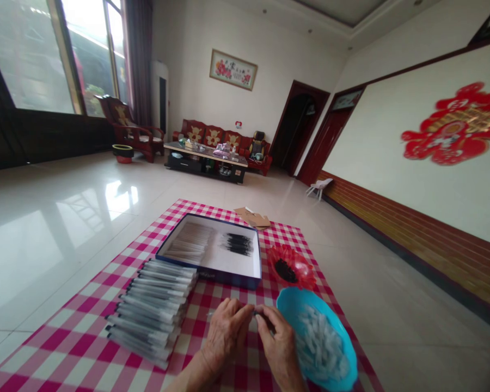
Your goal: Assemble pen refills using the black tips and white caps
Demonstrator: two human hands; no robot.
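Note:
My left hand (227,329) and my right hand (278,345) meet at the fingertips above the checked tablecloth. A faint clear end, like that of a pen tube (210,313), pokes out left of my closed left fingers; the rest is hidden. My right thumb and fingers pinch a small dark piece (256,312) against the left fingertips. Left of them lies a row of clear pens (151,310) with dark ends. Beside my right hand is a blue bowl (351,348) full of whitish translucent small pieces (322,343).
Behind my hands is a shallow blue box (218,261) holding thin clear rods (190,242) and black-tipped pieces (239,245). A red flower-shaped bowl (304,267) holds small dark pieces. Cardboard (253,218) lies at the far table edge. A coffee table (206,163) stands beyond.

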